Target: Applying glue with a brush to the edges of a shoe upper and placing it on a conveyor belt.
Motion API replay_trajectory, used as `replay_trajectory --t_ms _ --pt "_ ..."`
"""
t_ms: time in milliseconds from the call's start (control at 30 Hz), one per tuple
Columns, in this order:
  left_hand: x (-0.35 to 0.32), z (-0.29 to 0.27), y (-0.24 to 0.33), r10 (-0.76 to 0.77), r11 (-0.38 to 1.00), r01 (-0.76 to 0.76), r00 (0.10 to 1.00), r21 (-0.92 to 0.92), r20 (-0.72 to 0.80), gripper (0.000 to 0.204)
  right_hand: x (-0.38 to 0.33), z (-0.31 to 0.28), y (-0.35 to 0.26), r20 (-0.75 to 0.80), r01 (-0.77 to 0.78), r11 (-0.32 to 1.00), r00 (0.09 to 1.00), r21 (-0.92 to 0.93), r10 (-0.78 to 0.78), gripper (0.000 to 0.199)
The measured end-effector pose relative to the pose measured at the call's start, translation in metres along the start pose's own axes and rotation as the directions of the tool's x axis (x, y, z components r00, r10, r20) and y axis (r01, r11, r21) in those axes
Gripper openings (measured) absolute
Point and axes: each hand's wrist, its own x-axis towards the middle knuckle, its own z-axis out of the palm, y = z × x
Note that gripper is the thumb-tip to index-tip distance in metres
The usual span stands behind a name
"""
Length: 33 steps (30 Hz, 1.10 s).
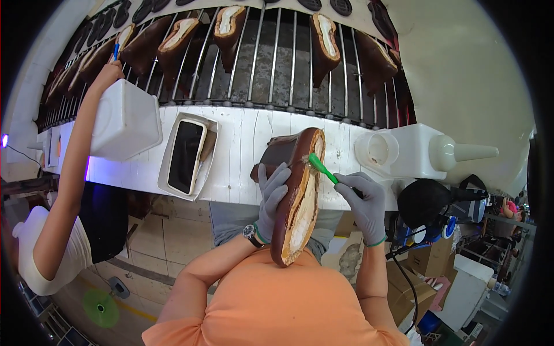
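Note:
A dark brown shoe upper [288,190] without an outsole is tilted on its side in front of me, its pale underside [304,213] turned to the right. My gloved left hand [272,196] grips it from the left, fingers wrapped over the leather. In my gloved right hand [363,199] is a green-handled brush [323,168], pinched between the fingers. Its bristles touch the rim of the underside near the shoe's far end.
Several shoe uppers [325,40] lie sole-up on a metal rod rack [259,52] beyond the white bench [239,173]. A boxed phone [186,155] and a white container [127,118] stand left; a white squeeze bottle [412,151] stands right. A co-worker's arm [69,173] reaches across at left.

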Motion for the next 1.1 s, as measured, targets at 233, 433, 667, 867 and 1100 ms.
replay_trajectory --t_ms 233,433,667,867,1100 --pt "0.012 -0.009 0.011 0.002 1.0 -0.005 0.991 0.021 0.132 0.064 0.036 0.006 0.031 -0.158 -0.019 0.992 0.987 -0.123 0.0 0.02" --pt "0.018 -0.017 0.016 -0.068 0.998 0.065 0.975 0.021 0.21 0.066 0.036 -0.003 0.022 -0.119 -0.04 0.996 0.992 -0.085 0.029 0.018" --pt "0.013 -0.008 0.009 0.022 0.999 -0.025 0.995 0.031 0.102 0.072 0.022 -0.012 0.016 0.063 -0.097 0.995 0.994 0.033 0.095 0.018" --pt "0.005 -0.009 0.007 -0.011 0.993 0.001 0.996 0.119 0.091 0.08 0.049 -0.001 0.042 -0.12 -0.091 0.996 0.989 -0.025 0.087 0.019" --pt "0.022 -0.003 0.013 0.0 1.0 0.0 1.0 -0.016 0.001 0.087 0.009 -0.011 0.018 0.136 -0.204 0.978 0.971 0.052 0.196 0.016"
